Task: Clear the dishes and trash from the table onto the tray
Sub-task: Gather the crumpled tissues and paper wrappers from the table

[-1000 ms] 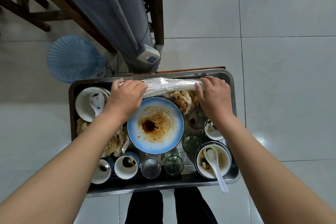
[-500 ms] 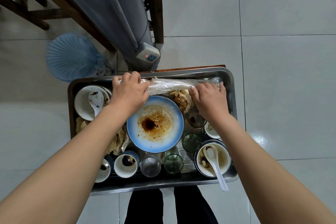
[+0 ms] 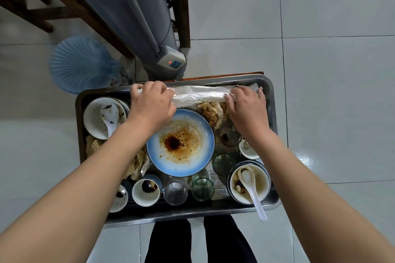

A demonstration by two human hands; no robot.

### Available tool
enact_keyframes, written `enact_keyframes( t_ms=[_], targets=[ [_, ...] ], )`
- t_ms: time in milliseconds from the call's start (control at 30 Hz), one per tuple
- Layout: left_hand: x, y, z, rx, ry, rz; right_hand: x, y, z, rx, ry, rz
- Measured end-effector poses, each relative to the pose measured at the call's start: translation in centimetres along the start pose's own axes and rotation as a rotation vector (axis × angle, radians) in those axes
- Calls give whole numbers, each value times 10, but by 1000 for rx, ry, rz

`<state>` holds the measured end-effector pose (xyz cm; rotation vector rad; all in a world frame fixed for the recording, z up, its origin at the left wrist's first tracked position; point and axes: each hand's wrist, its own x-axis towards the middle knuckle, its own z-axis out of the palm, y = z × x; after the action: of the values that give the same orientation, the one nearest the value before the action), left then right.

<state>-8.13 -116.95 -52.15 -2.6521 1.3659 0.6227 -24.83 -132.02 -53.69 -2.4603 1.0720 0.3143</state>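
A steel tray (image 3: 271, 113) below me holds dirty dishes. A rolled clear plastic sheet (image 3: 198, 95) lies along its far edge. My left hand (image 3: 151, 104) grips the roll's left end with curled fingers, and my right hand (image 3: 245, 107) grips its right end. A sauce-stained blue plate (image 3: 180, 142) sits mid-tray. White bowls with spoons stand at far left (image 3: 96, 119) and near right (image 3: 249, 184). Crumpled stained tissues (image 3: 213, 111) lie beside the plate. Several glasses and small cups (image 3: 146, 193) line the near side.
A wooden edge (image 3: 222, 76) shows behind the tray. A grey cloth-covered table (image 3: 128, 6) with a power strip (image 3: 171, 60) stands ahead, a wooden chair frame (image 3: 32, 6) at far left. A blue bin (image 3: 81, 64) sits on the white tile floor. My dark trouser legs (image 3: 198, 241) show below.
My right hand slid left along the roll, then back out to its right end. My left hand shifted slightly toward the tray's far rim. The plastic roll stays along the far edge.
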Motion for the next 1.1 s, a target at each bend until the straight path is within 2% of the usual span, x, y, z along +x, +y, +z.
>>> enact_keyframes(
  t_ms=[167, 367, 533, 700, 1000, 1100],
  targets=[
    [-6, -2, 1, -88, 78, 5, 0, -1, -1, 129, 11, 40],
    [-9, -2, -4, -121, 5, -9, -3, -9, -9, 219, 11, 61],
    [-5, 0, -2, -6, -140, 37, -1, -13, -10, 152, -96, 43],
    [-2, 5, -1, 51, -84, 62, -1, -13, -8, 133, -120, 54],
    [1, 6, 8, 98, -134, -3, -7, -13, -3, 94, -116, 60],
    [-1, 7, 10, 47, -107, -19, -8, -14, -4, 122, -103, 71]
  ],
)
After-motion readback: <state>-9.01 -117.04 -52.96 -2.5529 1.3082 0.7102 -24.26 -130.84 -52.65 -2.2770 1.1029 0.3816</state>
